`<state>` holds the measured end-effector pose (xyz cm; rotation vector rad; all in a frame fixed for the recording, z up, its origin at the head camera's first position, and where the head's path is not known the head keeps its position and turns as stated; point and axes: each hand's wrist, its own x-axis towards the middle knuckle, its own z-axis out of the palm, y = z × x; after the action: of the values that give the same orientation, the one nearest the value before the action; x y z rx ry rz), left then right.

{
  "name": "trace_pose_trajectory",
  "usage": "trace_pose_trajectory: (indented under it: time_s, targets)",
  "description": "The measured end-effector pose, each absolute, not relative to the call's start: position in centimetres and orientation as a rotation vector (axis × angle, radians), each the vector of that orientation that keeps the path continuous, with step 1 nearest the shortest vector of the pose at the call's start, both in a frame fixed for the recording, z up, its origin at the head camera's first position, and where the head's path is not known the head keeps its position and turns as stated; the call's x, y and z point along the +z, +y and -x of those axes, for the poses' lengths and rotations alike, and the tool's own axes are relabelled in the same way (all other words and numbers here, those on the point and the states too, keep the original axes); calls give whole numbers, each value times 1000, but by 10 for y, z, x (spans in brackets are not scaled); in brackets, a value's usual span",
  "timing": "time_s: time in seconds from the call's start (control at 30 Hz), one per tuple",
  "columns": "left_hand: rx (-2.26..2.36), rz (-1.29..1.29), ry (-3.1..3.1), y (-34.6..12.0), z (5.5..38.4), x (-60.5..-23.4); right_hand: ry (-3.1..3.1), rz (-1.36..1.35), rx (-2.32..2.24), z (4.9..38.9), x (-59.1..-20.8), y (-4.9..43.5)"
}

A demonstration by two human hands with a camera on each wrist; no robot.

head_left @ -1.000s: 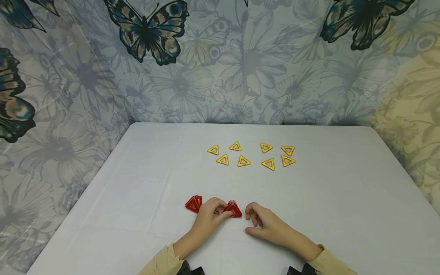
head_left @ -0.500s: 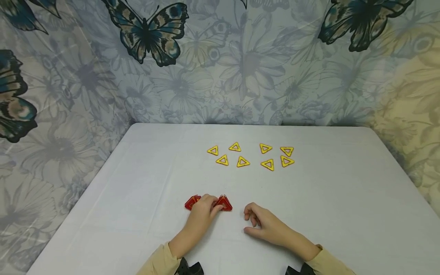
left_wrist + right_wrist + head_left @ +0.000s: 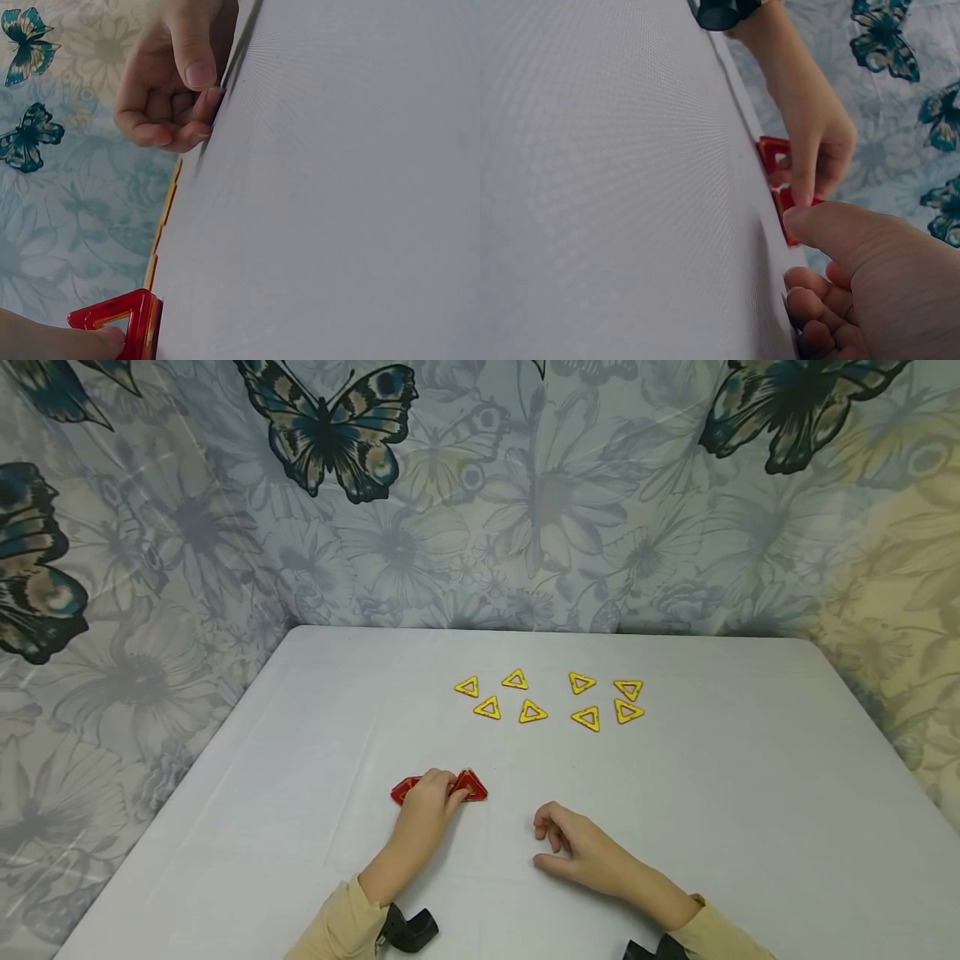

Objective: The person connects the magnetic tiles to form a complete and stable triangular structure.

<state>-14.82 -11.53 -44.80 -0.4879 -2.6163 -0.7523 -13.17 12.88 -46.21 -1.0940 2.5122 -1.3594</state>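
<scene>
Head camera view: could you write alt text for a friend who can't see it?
The left hand holds a red triangular piece at a white table, a second red piece left of the hand; the right hand holds nothing. Farther back lie eight hollow yellow triangles in two groups of four, before a butterfly-patterned backdrop.

Red triangular piece (image 3: 472, 786) — pinched | second red piece (image 3: 402, 790) — to its left, partly hidden
</scene>
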Motion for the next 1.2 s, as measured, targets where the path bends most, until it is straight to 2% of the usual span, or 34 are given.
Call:
trace_pose_trajectory:
  time_s: [0.33, 0.77, 0.97, 1.2]
  targets:
    - [-716, 437, -2640, -118, 146, -446, 2505, 1105, -1368, 131, -464, 129]
    - [-764, 510, -2539, -120, 153, -432, 2508, 1091, -1375, 132, -462, 130]
    - [-799, 462, -2535, -121, 169, -419, 2526, 1093, -1374, 132, -461, 131]
    - [-1025, 533, -2657, -124, 206, -406, 2504, 1101, -1392, 133, -463, 128]
